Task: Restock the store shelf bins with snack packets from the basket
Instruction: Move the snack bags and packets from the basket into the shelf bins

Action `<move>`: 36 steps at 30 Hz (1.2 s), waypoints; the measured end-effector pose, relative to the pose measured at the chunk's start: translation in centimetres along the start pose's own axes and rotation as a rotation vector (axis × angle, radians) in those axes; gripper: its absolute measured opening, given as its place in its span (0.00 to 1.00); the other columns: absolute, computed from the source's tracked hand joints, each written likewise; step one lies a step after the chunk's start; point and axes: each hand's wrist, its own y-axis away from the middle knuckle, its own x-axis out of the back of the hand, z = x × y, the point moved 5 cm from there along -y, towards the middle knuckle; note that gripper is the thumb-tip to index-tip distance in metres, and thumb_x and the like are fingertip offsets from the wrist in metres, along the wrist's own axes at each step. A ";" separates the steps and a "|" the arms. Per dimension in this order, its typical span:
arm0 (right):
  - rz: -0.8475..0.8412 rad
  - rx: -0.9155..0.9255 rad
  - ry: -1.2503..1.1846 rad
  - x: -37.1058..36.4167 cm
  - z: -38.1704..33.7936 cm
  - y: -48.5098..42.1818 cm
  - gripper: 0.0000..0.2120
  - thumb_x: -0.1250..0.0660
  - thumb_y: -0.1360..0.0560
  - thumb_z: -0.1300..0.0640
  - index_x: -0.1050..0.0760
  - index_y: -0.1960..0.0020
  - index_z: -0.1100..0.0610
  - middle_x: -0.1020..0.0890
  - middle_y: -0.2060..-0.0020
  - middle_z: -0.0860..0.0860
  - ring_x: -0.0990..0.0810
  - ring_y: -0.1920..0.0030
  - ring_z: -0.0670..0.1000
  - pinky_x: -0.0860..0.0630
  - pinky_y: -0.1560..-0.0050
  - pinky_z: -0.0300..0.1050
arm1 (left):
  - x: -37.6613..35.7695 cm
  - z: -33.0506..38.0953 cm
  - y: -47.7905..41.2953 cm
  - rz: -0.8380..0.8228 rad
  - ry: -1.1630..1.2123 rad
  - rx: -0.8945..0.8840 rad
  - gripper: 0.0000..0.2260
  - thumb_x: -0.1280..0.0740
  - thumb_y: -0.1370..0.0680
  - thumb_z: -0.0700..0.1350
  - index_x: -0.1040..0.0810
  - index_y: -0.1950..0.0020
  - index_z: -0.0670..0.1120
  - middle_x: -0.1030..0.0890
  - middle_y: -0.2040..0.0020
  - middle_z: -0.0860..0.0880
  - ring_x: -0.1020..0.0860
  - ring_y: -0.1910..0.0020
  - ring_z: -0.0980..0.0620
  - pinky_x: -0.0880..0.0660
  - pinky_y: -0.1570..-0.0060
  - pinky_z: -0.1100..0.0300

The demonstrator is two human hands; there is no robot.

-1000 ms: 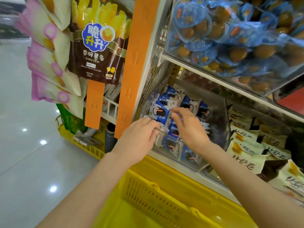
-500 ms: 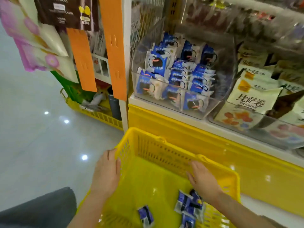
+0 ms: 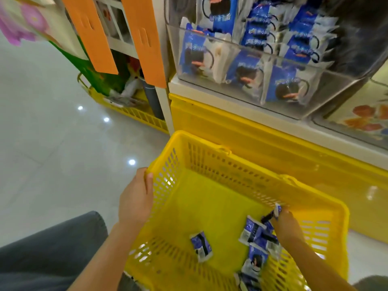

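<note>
Several packets [image 3: 201,246]: loose in basket [image 3: 210,146], between hands.
Left hand [image 3: 136,199]: grips basket rim.
Right hand [image 3: 288,228]: pinches one packet [image 3: 276,212].

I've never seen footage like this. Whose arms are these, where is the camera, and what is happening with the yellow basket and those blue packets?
There is no machine here. These are a person's two bare arms, filmed by a single wide-angle camera worn on the head and looking down. The left hand grips the rim of a yellow basket. The right hand reaches inside and pinches a blue snack packet. A few more packets lie on the basket's floor. Above the basket, a clear shelf bin already holds matching blue packets, so the person appears to be topping it up from the basket.
</note>
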 end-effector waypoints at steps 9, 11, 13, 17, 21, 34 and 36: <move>-0.269 0.491 -0.267 1.0 -8.6 6.5 0.19 0.32 0.24 0.55 0.30 0.36 0.59 0.21 0.47 0.52 0.23 0.50 0.48 0.31 0.59 0.28 | -4.7 7.2 4.2 -0.328 0.384 -0.274 0.22 0.34 0.23 0.40 0.35 0.31 0.41 0.31 0.36 0.46 0.33 0.36 0.53 0.42 0.37 0.68; -0.396 0.493 -0.468 1.0 -10.6 8.8 0.16 0.30 0.27 0.55 0.26 0.40 0.57 0.20 0.48 0.49 0.21 0.49 0.46 0.28 0.54 0.28 | -7.5 7.2 5.8 -0.583 0.514 -0.121 0.25 0.32 0.24 0.45 0.37 0.30 0.45 0.33 0.35 0.51 0.34 0.35 0.56 0.39 0.38 0.68; -0.506 0.497 -0.642 0.9 -12.2 10.5 0.12 0.30 0.27 0.56 0.25 0.44 0.53 0.18 0.49 0.48 0.19 0.50 0.43 0.25 0.52 0.31 | -9.2 7.0 6.8 -0.716 0.624 -0.024 0.18 0.31 0.25 0.45 0.32 0.38 0.51 0.27 0.41 0.53 0.27 0.42 0.55 0.30 0.46 0.67; -0.461 0.544 -0.754 1.4 -12.3 9.9 0.06 0.34 0.24 0.57 0.22 0.51 0.48 0.18 0.54 0.43 0.19 0.53 0.39 0.25 0.54 0.30 | -9.7 6.7 6.4 -0.669 0.729 0.043 0.05 0.31 0.25 0.45 0.25 0.54 0.53 0.21 0.58 0.52 0.22 0.58 0.54 0.26 0.59 0.59; -0.055 0.385 -0.466 1.6 -7.4 4.1 0.10 0.36 0.22 0.58 0.24 0.42 0.57 0.20 0.45 0.52 0.23 0.42 0.53 0.28 0.48 0.36 | -10.3 6.5 6.2 -0.694 0.784 0.116 0.06 0.31 0.25 0.45 0.27 0.53 0.51 0.21 0.55 0.51 0.20 0.58 0.58 0.23 0.64 0.63; -0.280 0.234 0.235 -4.6 -0.3 -2.3 0.39 0.32 0.28 0.41 0.45 0.26 0.57 0.33 0.30 0.54 0.31 0.32 0.56 0.31 0.38 0.48 | -13.1 4.6 6.5 -0.646 0.747 0.303 0.06 0.33 0.24 0.43 0.30 0.54 0.46 0.22 0.49 0.43 0.20 0.53 0.48 0.20 0.61 0.59; -0.305 0.217 0.183 -5.2 -0.5 -2.3 0.43 0.30 0.31 0.39 0.46 0.26 0.56 0.33 0.29 0.55 0.31 0.32 0.56 0.30 0.39 0.48 | -13.5 4.4 6.7 -0.653 0.750 0.325 0.06 0.33 0.24 0.43 0.30 0.54 0.46 0.22 0.49 0.43 0.20 0.53 0.49 0.20 0.63 0.62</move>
